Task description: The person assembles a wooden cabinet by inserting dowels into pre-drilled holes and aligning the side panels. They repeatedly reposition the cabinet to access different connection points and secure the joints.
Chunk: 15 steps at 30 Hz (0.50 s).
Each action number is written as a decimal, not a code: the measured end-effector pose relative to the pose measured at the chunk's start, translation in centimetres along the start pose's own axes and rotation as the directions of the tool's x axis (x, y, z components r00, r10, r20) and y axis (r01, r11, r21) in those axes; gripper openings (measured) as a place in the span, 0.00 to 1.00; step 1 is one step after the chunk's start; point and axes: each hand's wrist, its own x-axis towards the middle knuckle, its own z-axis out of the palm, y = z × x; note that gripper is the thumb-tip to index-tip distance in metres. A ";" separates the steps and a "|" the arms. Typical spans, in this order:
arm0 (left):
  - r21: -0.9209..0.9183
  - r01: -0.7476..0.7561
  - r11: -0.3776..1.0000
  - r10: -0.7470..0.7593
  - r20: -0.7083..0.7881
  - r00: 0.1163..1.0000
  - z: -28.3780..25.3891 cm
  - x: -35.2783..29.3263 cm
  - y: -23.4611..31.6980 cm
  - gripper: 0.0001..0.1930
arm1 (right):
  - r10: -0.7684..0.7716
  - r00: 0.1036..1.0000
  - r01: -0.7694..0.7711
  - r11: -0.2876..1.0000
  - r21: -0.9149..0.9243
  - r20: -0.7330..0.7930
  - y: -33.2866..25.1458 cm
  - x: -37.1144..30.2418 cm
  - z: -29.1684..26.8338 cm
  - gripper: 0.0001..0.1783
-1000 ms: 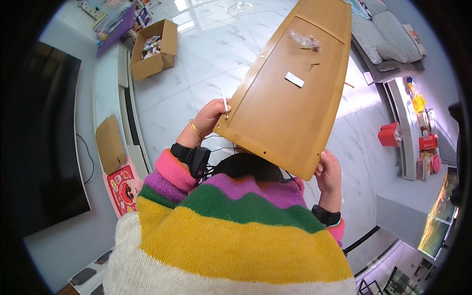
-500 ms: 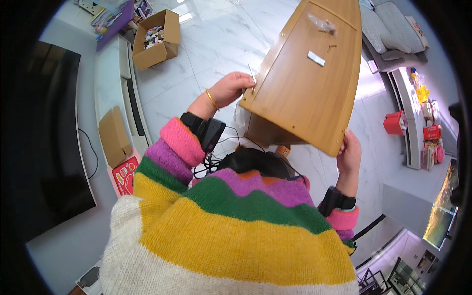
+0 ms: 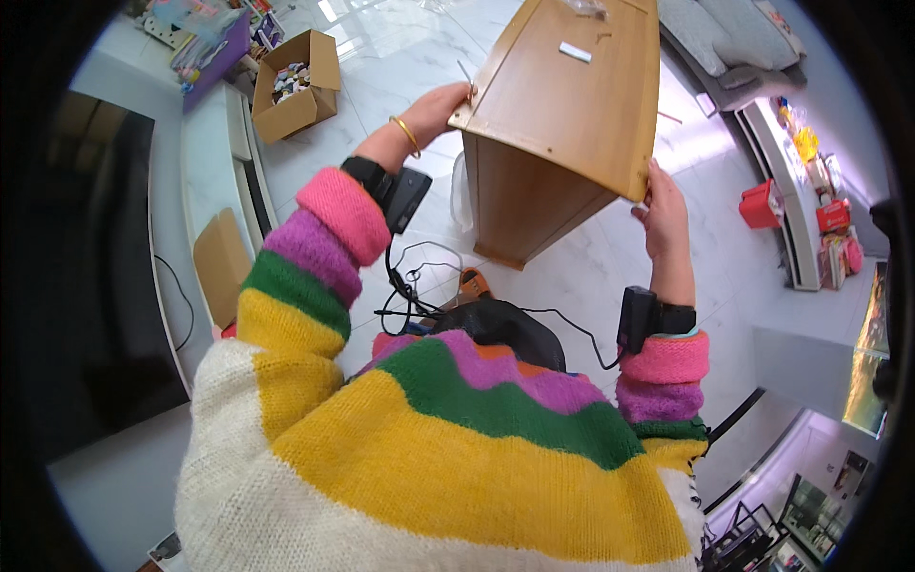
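Observation:
A light-brown wooden cabinet (image 3: 562, 110) stands ahead of me, its near side panel (image 3: 529, 191) in view below the top. My left hand (image 3: 431, 112), a gold bangle at its wrist, is closed at the near left corner. A thin metal rod (image 3: 463, 70) sticks up from its fingers; the rest of it is hidden. At the near right corner my right hand (image 3: 665, 212) grips the edge, its thumb below the top. On the top lie a small white block (image 3: 575, 51), a bent, hex-key-like piece (image 3: 602, 38) and a clear plastic bag (image 3: 585, 10).
An open cardboard box (image 3: 295, 86) filled with small items stands at the far left, beside a low white unit. Black cables (image 3: 410, 300) hang near my lap, above an orange slipper (image 3: 474, 283). A grey sofa (image 3: 729, 43) and red container (image 3: 760, 205) are at the right.
The cabinet and both my hands have shifted away from my body and slightly left in view. More of the cabinet's near side panel and the orange slipper now shows.

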 end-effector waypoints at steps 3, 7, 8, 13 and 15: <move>-0.183 0.203 0.962 -0.205 0.011 0.979 0.4 0.9 0.6 0.17 | -0.087 0.996 0.088 0.986 -0.141 0.009 0.0 -1.2 0.2 0.24; -0.292 0.225 0.930 -0.216 0.063 0.974 1.8 1.5 0.7 0.17 | -0.031 0.998 0.024 0.991 -0.128 -0.051 -0.2 -1.9 -0.3 0.23; -0.297 0.222 0.929 -0.208 0.078 0.975 2.0 1.6 0.7 0.16 | -0.029 0.997 0.019 0.990 -0.141 -0.070 -0.2 -1.9 -0.4 0.22; -0.319 0.209 0.925 -0.124 0.267 0.956 1.7 2.5 0.2 0.14 | -0.080 0.991 0.054 0.974 -0.219 -0.108 0.1 -1.5 -0.4 0.23; -0.290 0.201 0.936 -0.109 0.305 0.946 0.9 2.8 -0.1 0.14 | -0.076 0.987 0.040 0.970 -0.239 -0.143 0.1 -1.6 -0.1 0.24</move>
